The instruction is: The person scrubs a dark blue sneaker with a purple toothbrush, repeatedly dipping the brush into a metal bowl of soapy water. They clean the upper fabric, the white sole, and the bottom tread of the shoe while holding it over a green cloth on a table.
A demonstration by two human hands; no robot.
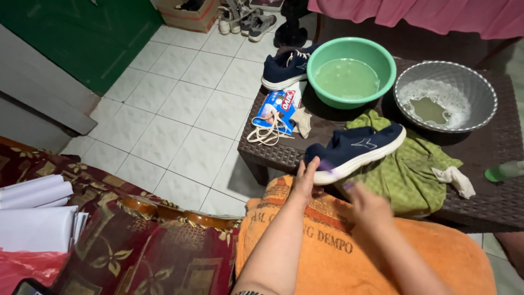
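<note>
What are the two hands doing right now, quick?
Left hand: fingers closed on the heel end of the navy shoe.
Right hand: blurred, just below the shoe; cannot tell whether it grips anything.

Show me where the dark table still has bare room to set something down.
Bare: the table right front, between grey basin and green cloth. Crowded: left end, with laces, packet, second shoe; the left hand holds the near shoe.
</note>
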